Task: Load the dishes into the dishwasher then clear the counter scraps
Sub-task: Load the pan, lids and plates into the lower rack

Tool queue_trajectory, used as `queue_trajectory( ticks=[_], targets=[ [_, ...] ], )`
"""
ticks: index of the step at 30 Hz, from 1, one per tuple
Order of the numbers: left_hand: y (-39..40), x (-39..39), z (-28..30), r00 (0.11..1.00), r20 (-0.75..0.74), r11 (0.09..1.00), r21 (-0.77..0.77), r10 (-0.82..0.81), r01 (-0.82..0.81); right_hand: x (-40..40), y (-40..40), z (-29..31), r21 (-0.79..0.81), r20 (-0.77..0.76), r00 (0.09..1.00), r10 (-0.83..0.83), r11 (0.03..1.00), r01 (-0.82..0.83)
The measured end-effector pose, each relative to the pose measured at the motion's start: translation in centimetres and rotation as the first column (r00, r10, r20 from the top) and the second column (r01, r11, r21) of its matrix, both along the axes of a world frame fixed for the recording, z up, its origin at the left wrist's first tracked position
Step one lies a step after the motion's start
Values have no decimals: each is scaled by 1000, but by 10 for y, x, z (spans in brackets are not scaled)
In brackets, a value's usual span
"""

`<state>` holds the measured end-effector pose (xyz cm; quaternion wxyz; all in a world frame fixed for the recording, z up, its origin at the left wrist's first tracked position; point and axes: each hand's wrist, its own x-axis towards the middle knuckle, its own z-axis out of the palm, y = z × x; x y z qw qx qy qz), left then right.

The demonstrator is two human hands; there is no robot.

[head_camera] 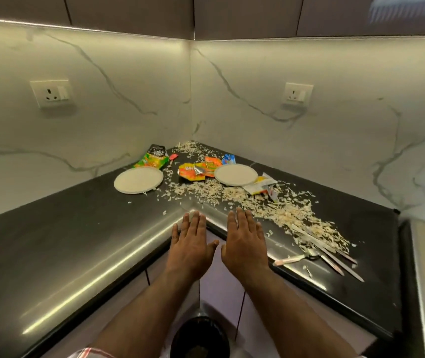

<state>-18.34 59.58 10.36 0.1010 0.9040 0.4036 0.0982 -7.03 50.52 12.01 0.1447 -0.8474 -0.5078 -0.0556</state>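
The knives (327,250) lie partly buried under shavings (283,210) (their count unclear). The right plate (235,174) covers part of 2 snack wrappers (259,184). A dark bin (201,337) is cut off below.

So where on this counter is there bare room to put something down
The dark counter left of the left plate is bare out to the frame edge. From the corner rightward it is crowded: wrappers, the right plate, scraps and cutlery.
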Motion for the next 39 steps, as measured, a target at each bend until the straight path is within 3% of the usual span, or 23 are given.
queue_trajectory(
  ticks=[10,20,27,32,39],
  targets=[
    [131,75,-15,995,24,995,-31,-93,94,73,112,-6,-69,-102,981,-163,985,156],
    [215,172,-31,992,20,978,-167,-127,129,175,189,-21,-118,-248,925,-288,957,266],
    [272,253,-34,988,153,940,-338,-2,55,279,245,-19,-19,-528,781,-334,924,383],
    [303,301,-38,965,225,899,-438,134,-22,337,275,-20,-50,-605,682,-411,874,483],
    [331,343,-52,892,216,787,-580,398,-211,378,308,-43,-117,-708,543,-452,833,540]
  ],
)
